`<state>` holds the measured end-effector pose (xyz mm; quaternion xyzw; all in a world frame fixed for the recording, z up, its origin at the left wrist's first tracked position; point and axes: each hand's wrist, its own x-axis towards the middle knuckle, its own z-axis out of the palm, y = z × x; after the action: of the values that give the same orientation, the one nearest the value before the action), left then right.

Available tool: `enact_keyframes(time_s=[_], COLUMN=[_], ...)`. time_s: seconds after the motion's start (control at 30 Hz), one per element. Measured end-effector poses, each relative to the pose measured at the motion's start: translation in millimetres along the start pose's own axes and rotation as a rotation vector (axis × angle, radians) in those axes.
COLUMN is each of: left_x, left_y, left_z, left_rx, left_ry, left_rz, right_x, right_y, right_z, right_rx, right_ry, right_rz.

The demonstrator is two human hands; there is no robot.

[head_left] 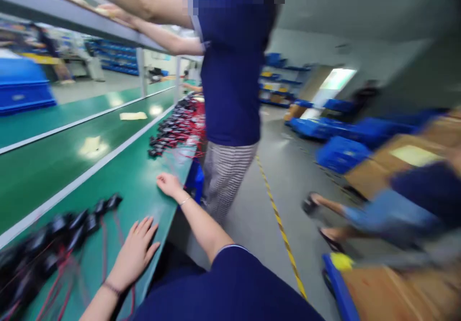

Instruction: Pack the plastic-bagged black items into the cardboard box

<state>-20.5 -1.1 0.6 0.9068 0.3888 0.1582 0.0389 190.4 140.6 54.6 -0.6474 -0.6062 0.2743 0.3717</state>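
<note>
On green bench (118, 177): left hand (135, 253) flat, fingers spread, empty, beside black wired parts (68, 229); right hand (168, 185) open, empty, resting at edge. Steady posture before reaching helps.

You can read no text, label, brand or number anywhere here. The pale slip (133, 116) lying on the green bench (108, 133) and the light patch on the cardboard box (414, 155) are too blurred to make out.
</note>
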Motion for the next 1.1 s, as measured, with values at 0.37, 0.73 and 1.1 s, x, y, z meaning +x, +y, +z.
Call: enact_keyframes(time_s=[0.37, 0.73, 1.1], left_x=[14.4, -221.6, -442.3], left_y=[21.1, 16.0, 18.3], left_z=[-111.3, -250.1, -247.2], left_rx=[-0.177, 0.128, -0.023], left_ry=[-0.238, 0.624, 0.984], left_rz=[-0.128, -0.968, -1.939], right_x=[39.0, 6.2, -16.9], right_y=[56.8, -82.0, -89.3], right_z=[38.9, 141.2, 158.2], right_rx=[-0.009, -0.313, -0.494], right_ry=[-0.109, -0.532, -0.514], right_rz=[-0.086, -0.765, -1.034])
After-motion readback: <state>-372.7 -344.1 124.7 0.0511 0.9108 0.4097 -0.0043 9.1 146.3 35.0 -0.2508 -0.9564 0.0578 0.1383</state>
